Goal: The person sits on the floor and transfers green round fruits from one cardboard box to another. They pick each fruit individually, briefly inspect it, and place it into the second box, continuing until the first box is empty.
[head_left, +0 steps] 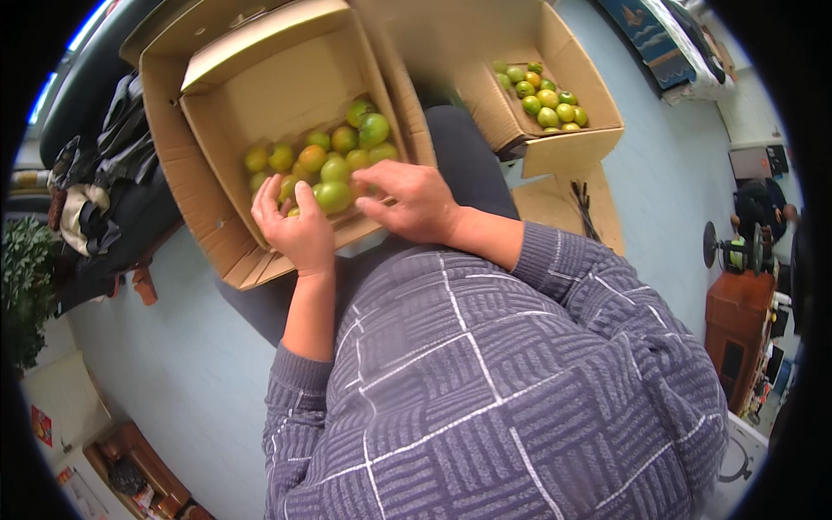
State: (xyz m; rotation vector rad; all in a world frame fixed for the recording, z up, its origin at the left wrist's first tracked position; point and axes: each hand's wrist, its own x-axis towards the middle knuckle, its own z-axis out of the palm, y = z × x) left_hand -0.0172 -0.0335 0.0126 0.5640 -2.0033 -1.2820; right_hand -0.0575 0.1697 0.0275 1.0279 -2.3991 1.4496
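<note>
A cardboard box (279, 84) leans towards me over my lap, with several green and orange-tinged tomatoes (335, 170) gathered at its near end. My left hand (292, 224) is over the box's near left part, palm up and fingers curled by the tomatoes; whether it holds one cannot be told. Over the near right part, my right hand (413, 198) has its thumb and forefinger apart beside a green tomato, and no fruit shows between them. Farther right stands a second cardboard box (572, 144), also with several green, yellowish and orange tomatoes (548, 99) in it.
Below the right box lies a cardboard sheet (608, 208) with thin dark sticks or cords (585, 211) on it. Dark clothes (123, 130) are heaped at the left, near a leafy plant (29, 279). Far right are a wooden cabinet (738, 325) and a seated person (757, 205).
</note>
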